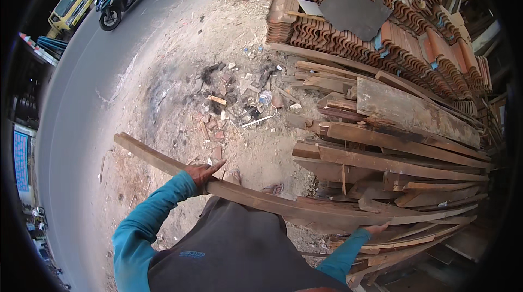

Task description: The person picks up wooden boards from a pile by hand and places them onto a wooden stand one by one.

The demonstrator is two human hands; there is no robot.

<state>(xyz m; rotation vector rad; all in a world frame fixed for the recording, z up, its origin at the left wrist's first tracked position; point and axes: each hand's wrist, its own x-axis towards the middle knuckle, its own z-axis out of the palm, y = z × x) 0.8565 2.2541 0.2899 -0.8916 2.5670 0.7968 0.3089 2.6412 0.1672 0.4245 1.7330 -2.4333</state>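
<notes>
Now the left hand (202, 173) wraps its fingers (215, 167) over the top edge of a long weathered plank (261, 200), held across the person's front. Further along, the right hand (376, 230) presses half-curled against the plank's underside, beside the stacked timber pile (392, 150).
</notes>
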